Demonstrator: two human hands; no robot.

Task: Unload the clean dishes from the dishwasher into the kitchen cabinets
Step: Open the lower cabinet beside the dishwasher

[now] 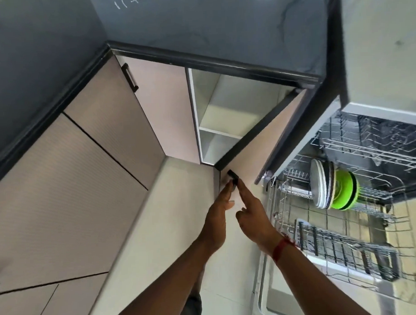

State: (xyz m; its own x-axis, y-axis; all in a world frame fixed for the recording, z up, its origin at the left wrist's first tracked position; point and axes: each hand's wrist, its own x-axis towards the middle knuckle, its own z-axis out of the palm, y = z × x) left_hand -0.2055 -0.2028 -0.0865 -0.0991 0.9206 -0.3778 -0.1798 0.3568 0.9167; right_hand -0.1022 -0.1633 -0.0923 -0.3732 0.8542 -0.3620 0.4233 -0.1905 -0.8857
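The dishwasher stands open at the right with its lower wire rack (pixel 283 210) pulled out. In the rack, white plates (pixel 320 184) stand on edge beside green bowls (pixel 343 190). A beige lower cabinet door (pixel 267 143) is swung open, showing bare white shelves (pixel 226 114). Its black handle (pixel 233 175) is at the door's near edge. My left hand (pixel 217 216) has straight fingers touching the door edge just under the handle. My right hand (pixel 250 209) holds nothing; its index finger reaches up to the handle.
A grey cutlery basket (pixel 342 251) sits at the front of the lower rack, and the upper rack (pixel 371 142) sticks out above. Dark countertop (pixel 209 27) runs over shut beige cabinets (pixel 61 186) at left. Light floor (pixel 171 217) lies below.
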